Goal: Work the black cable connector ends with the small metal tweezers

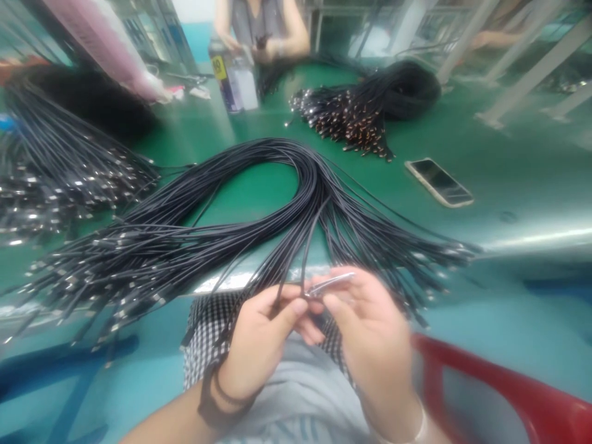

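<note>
A big looped bundle of thin black cables [259, 203] lies on the green table [509, 142], its metal-tipped ends fanning over the near edge. My left hand [261, 345] is closed, pinching one black cable [308, 246] that rises from the bundle. My right hand [370, 333] is closed on a small shiny metal connector piece [330, 283] at that cable's end. Both hands meet over my lap, just below the table's edge.
A phone [438, 182] lies at the right. A second cable bundle [370, 111] sits behind, another pile [60, 166] at the left. A bottle [231, 80] stands at the back, near another person's hands [263, 46]. A red chair [499, 394] is at my right.
</note>
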